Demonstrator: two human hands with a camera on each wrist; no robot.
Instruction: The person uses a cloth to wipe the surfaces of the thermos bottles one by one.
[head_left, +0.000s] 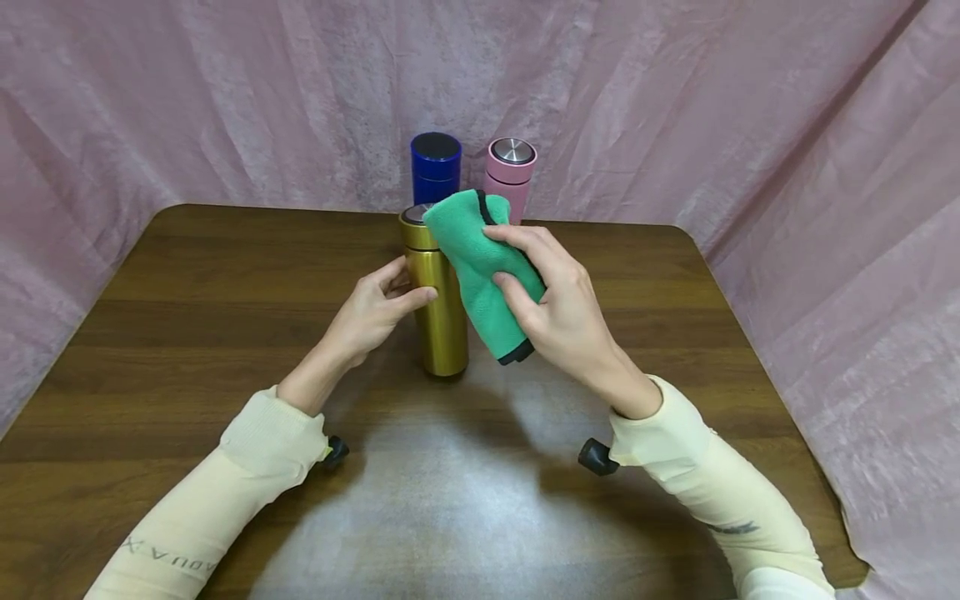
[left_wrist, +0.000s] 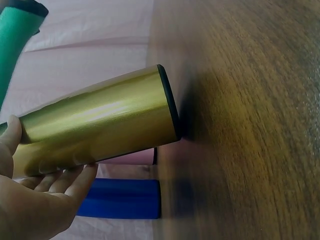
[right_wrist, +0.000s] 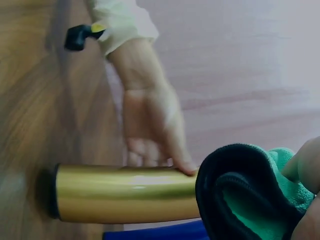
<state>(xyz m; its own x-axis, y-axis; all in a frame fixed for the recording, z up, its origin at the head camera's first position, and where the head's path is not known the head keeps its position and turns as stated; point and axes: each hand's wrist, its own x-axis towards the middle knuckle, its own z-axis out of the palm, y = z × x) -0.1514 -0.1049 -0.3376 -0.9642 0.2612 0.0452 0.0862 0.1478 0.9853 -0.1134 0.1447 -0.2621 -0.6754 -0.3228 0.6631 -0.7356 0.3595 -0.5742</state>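
A gold vacuum flask stands upright near the middle of the table, its lid partly covered by cloth in the head view. My left hand grips its side, thumb in front and fingers behind. In the left wrist view the flask's dark base is close over the wood. My right hand holds a folded green cloth with black edging, up beside the flask's upper right. The right wrist view shows the cloth's rolled black edge overlapping the flask's top end.
Behind the gold flask stand a blue flask with a dark lid and a pink flask with a silver lid. The brown wooden table ends at a pink curtain. A small black wrist device sticks out from the right sleeve.
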